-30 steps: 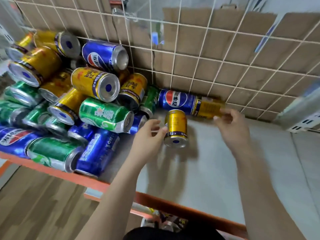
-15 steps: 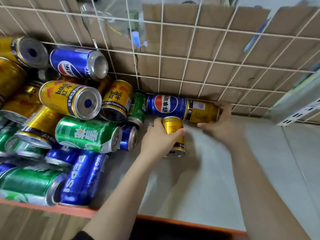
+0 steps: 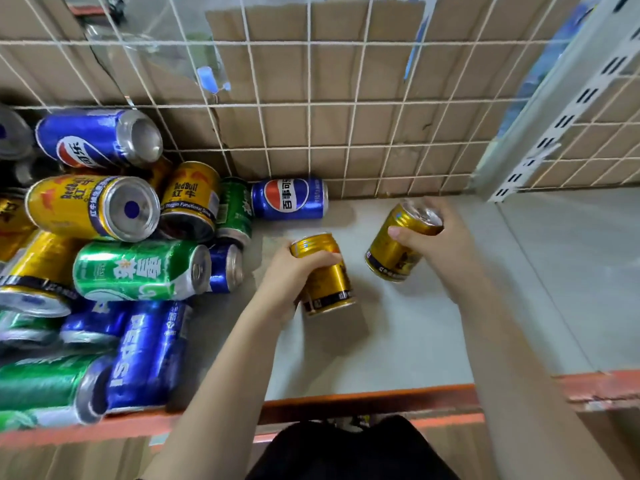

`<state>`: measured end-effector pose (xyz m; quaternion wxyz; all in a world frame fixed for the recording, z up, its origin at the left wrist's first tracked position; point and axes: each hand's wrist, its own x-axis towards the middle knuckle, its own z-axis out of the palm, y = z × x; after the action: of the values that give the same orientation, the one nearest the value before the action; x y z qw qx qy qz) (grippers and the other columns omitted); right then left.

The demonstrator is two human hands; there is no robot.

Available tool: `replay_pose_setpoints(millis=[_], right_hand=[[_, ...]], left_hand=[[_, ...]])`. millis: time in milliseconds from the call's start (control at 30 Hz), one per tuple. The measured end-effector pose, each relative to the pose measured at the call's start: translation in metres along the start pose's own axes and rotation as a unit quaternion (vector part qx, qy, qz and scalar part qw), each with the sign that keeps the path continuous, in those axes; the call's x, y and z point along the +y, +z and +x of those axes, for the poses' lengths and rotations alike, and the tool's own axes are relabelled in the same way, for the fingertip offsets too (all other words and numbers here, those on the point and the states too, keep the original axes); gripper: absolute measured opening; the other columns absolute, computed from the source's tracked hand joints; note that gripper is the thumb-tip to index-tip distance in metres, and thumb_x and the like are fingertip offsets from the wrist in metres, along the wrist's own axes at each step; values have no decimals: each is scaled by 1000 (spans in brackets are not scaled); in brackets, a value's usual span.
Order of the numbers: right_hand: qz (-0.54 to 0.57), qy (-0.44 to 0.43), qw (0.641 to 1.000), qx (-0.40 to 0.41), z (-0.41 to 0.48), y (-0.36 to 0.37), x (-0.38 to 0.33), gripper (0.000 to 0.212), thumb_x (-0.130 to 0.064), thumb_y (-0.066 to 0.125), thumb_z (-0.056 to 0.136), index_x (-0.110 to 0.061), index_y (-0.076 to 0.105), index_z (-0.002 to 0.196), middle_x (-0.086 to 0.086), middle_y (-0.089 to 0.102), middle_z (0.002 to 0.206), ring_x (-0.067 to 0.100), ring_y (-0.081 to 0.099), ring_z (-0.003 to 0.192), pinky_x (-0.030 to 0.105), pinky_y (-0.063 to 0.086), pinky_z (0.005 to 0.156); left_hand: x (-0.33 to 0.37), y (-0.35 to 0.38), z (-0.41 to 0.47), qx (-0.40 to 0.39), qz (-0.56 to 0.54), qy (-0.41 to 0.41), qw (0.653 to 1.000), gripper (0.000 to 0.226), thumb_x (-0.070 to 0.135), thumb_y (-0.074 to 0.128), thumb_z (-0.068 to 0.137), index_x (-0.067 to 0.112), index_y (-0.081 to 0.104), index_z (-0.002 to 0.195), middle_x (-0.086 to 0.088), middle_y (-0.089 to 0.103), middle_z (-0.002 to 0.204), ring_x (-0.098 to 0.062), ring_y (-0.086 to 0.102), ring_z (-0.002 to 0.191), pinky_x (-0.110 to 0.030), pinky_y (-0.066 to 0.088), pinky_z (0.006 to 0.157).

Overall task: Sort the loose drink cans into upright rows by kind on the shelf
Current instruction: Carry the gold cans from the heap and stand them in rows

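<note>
My left hand [image 3: 294,271] grips a gold Red Bull can [image 3: 327,282] that stands on the grey shelf [image 3: 398,341]. My right hand [image 3: 436,237] holds a second gold Red Bull can [image 3: 393,251], tilted and just above the shelf, to the right of the first. A blue Pepsi can [image 3: 289,199] lies on its side against the wire back. On the left is a loose heap of gold, green and blue cans: a green can [image 3: 138,270], a gold can [image 3: 90,207], a blue can [image 3: 97,138].
A white wire grid [image 3: 346,109] backed by cardboard closes the shelf's rear. A grey slotted upright [image 3: 540,133] stands at the right. The shelf has an orange front edge [image 3: 381,398]. Bare grey shelf surface lies right of my hands.
My right hand has lifted the gold can away from the back wire, off the Pepsi can's end, and brought it forward and right. My left hand keeps its grip on the other gold can.
</note>
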<state>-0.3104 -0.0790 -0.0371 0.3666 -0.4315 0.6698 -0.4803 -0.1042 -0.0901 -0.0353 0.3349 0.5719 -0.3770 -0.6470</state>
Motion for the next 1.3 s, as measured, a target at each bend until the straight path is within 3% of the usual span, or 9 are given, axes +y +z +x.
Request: replay_pose_setpoints(millis=[233,367,433,633,733,867,1033,1200,1300], right_hand=[[51,25,997,59,-65,-45,13,44,-47,76,54,-36,62,94,-11,63,96,6,61,87,28,49,78],[82,49,989,115,-100,-86,27,57,-53,76,44,-30,58,93,-4,59,97,8,57,82,25,47,70],[99,59,983,146,-118,-113,35,59,-49,77,43,-26,54,92,-1,58,96,9,56,79,23,42,65],[85,65,968,229,-198,-221,66,53,-34,82,53,-27,52,97,-7,60,98,4,59,84,23,49,74],[99,89,954,270,-241,-279,89,65,-41,80,46,-26,54,103,-2,63,107,12,62,93,32,53,83],[117,118,933,319,-286,-341,118,80,-38,89,43,-24,54,114,-1,63,110,10,63,91,27,51,79],[141,143,907,371,-316,-395,143,63,-36,87,57,-21,60,112,1,69,106,14,66,93,32,53,84],[141,147,891,406,-314,-447,157,70,-50,81,50,-21,63,110,-1,70,102,14,67,93,34,54,84],[145,152,883,420,-301,-485,165,38,-34,84,65,-27,63,96,-4,70,93,13,67,88,37,54,85]], left_hand=[[-11,39,-25,-137,-47,-20,989,52,34,71,65,18,58,112,-9,67,94,-24,67,79,-39,58,69],[-19,87,-49,-200,-16,18,979,31,36,67,67,19,64,93,-5,70,85,-17,68,70,-33,58,64],[-24,112,-60,-217,3,27,976,39,29,77,60,15,65,94,-9,70,90,-20,67,74,-35,57,67],[-56,217,-112,-299,30,51,952,44,19,77,60,10,60,99,-7,68,78,-18,66,61,-29,54,53],[-80,278,-139,-326,42,53,943,40,24,72,62,11,61,98,-3,68,73,-18,66,61,-27,54,52],[-111,352,-173,-372,50,42,926,35,30,67,63,17,64,95,1,69,75,-18,66,67,-30,56,60],[-142,431,-199,-413,72,22,908,33,32,67,64,20,64,95,-1,68,78,-19,65,66,-33,56,63],[-156,505,-198,-436,80,37,896,29,25,70,62,19,62,89,-2,65,81,-11,65,61,-26,53,55],[-158,550,-190,-459,86,35,884,34,21,77,59,18,62,89,-2,67,81,-16,66,65,-31,56,60]])
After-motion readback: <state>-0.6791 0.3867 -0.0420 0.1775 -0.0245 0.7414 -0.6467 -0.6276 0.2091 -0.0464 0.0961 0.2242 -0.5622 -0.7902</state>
